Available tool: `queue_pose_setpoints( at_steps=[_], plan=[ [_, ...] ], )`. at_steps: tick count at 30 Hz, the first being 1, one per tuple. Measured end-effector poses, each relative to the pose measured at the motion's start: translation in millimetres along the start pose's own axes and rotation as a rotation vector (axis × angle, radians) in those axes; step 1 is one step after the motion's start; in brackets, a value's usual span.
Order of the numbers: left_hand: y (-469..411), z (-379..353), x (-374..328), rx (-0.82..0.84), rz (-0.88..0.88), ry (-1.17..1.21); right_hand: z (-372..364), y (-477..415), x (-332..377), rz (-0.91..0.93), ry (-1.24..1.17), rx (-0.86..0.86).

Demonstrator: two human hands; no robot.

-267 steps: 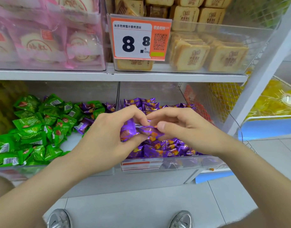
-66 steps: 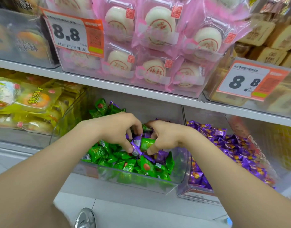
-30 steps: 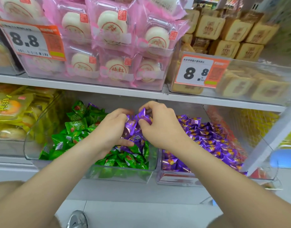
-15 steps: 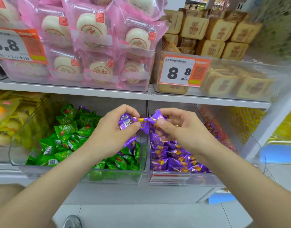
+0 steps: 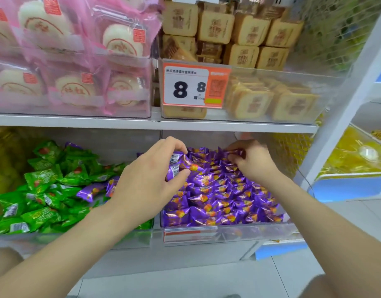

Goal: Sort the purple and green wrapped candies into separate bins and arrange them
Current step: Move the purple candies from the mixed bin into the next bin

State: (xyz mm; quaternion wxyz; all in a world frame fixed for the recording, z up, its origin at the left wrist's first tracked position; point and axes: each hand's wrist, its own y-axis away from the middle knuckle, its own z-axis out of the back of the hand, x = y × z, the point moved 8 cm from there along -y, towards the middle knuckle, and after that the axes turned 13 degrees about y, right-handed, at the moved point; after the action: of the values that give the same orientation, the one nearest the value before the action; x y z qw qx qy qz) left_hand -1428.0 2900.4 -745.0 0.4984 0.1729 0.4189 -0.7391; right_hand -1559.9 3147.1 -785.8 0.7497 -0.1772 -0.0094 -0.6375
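step: placing purple candies (image 5: 217,196) | left hand (image 5: 148,181) grips several | right hand (image 5: 253,163) pinches one | next: fetch purple strays (image 5: 89,192) left of left hand

white shelf (image 5: 155,122) | pale tile floor (image 5: 206,280) | white upright (image 5: 344,104) rt | even light

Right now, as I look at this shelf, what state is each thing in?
left hand, gripping a purple bunch near the divider.
right hand, pinching a single purple candy at the far back.
left bin, heaped with green candies, a few stray purple candies mixed in.
right bin, filled with purple rows, fairly tidy.
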Motion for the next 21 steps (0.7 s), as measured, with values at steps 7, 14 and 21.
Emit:
queue_pose_setpoints(
  at_steps=[7,14,21],
  plan=[
    [-11.4,-20.9,5.2,-0.013,-0.023,-0.033,-38.7,-24.4,-14.1,-0.026,0.1,0.003],
    [-12.1,-33.4,17.8,0.011,0.006,-0.095,-59.5,-40.8,-0.6,0.038,0.148,0.102],
    [-13.8,-34.8,21.9,0.033,0.01,-0.073,-62.4,-40.7,-4.8,0.013,0.156,0.109]
  ],
)
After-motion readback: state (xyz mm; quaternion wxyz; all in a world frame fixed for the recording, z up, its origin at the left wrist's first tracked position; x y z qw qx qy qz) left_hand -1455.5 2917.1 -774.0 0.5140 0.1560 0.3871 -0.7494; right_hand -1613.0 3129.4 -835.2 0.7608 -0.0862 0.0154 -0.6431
